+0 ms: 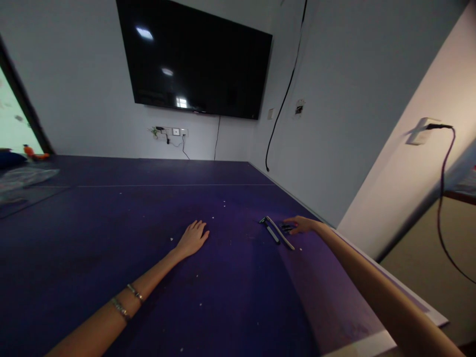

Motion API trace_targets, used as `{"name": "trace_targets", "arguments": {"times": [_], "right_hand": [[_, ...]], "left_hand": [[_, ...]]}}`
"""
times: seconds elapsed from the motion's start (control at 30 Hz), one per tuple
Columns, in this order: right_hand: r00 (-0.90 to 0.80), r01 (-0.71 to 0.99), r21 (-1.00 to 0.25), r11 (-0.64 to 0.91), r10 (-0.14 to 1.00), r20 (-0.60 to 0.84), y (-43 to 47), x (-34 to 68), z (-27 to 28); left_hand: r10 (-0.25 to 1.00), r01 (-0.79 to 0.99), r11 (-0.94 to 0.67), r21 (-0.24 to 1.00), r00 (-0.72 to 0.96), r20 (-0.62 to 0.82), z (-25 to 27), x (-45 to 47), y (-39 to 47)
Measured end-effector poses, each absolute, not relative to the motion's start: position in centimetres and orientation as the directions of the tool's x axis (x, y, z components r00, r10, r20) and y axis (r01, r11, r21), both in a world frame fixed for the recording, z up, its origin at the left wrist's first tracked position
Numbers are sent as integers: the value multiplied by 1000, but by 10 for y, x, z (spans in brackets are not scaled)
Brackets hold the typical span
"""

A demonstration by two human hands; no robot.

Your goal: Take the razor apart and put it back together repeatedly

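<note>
My left hand (pixel 191 239) lies palm down on the dark blue tabletop (pixel 148 277), fingers stretched out and nothing in them. At the right side of the table, my right hand (pixel 301 224) has its thumb and fingers around a small dark object (pixel 286 227), partly hidden and too small to make out. Just left of it rests a thin, pale, slightly curved stick (pixel 280 233). Alongside the stick lies a razor-like tool (pixel 272 233) with a grey and black handle, its head pointing away from me.
Small white specks (pixel 201 304) are scattered over the table. Clear plastic wrap (pixel 22 181) lies at the far left, near an orange item (pixel 33 152). A wall-mounted television (pixel 197 59) hangs beyond the table. One black cable (pixel 284 99) dangles by the right wall; another (pixel 442 198) hangs from a socket.
</note>
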State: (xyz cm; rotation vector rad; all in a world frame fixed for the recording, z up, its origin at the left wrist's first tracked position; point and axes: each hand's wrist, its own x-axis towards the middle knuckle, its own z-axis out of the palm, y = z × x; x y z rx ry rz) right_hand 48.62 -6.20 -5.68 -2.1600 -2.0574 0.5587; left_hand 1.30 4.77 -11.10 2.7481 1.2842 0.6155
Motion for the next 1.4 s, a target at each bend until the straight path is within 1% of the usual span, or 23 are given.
{"name": "trace_targets", "arguments": {"times": [0.13,0.3,0.37,0.53,0.63,0.7,0.77,0.87,1.0,1.1,1.23,1.4], "right_hand": [[14,946,-318,-67,986,-166,-63,482,-54],[6,933,-354,-67,985,-172,-63,478,-52],[-8,935,-350,-54,985,-172,-62,480,-54],[-44,959,-283,3,989,-139,-59,489,-60],[-7,968,-251,-26,992,-129,-58,491,-57],[42,972,-226,-63,995,-95,-57,488,-50],[56,978,-199,-67,997,-57,-55,481,-43],[12,982,-188,-15,1000,-16,-50,459,-33],[-64,970,-234,69,998,28,-39,415,-26],[-133,952,-272,140,990,43,-31,377,-26],[-239,917,-309,253,967,82,-22,334,-36],[-314,891,-300,342,939,137,-11,294,-59]], "left_hand": [[746,734,-653,187,581,325,-109,14,46],[752,734,-648,203,575,321,-108,14,45],[755,737,-645,204,573,318,-108,14,45],[754,731,-648,214,576,315,-107,14,44],[753,726,-650,226,576,318,-107,14,44],[752,724,-651,226,575,323,-107,14,44],[750,724,-652,224,575,326,-107,14,44],[754,723,-650,235,575,317,-105,14,44],[771,714,-633,298,547,327,-99,12,44],[779,718,-620,317,514,359,-96,4,46],[801,757,-581,299,465,377,-96,-20,53],[832,835,-500,229,388,397,-98,-67,63]]}}
